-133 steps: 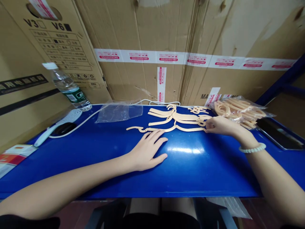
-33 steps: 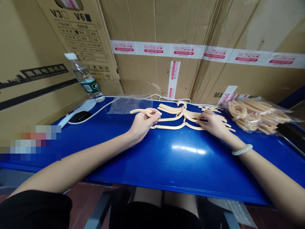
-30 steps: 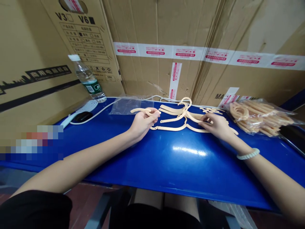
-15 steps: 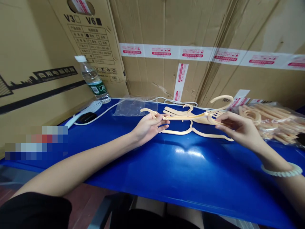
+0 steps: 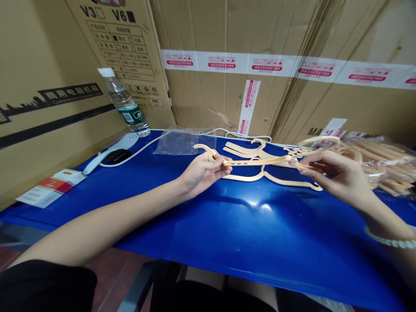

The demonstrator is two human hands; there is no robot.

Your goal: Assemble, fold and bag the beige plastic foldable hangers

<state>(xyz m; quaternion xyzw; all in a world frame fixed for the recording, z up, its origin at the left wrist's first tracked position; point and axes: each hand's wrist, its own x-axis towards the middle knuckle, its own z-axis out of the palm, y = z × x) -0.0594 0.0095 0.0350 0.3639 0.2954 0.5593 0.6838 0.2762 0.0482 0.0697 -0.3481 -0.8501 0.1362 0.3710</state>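
left hand (image 5: 203,173), thumb and fingertips drawn together, pinches a small hooked piece (image 5: 203,147) at the slotted end of a peach-coloured hanger (image 5: 256,162), while the right hand (image 5: 344,173), fingers closed, grips the hanger's other arm above a blue tabletop (image 5: 234,238). whether piece and hanger are joined is hidden by the fingers. the two-ended hold appears meant to keep the hanger level and steady, its hook (image 5: 325,138) turned to the far right, away from the left fingertips. a second hanger (image 5: 286,182) lies flat below, with stacked hanger arms (image 5: 242,149) beyond and a bag of parts (image 5: 386,156) at right, seemingly within easy reach. cardboard boxes (image 5: 221,26) wall off the far edge, limiting movement that way; on the near side a broad stretch of blue runs to the edge, leaving room to lower or turn the hanger.
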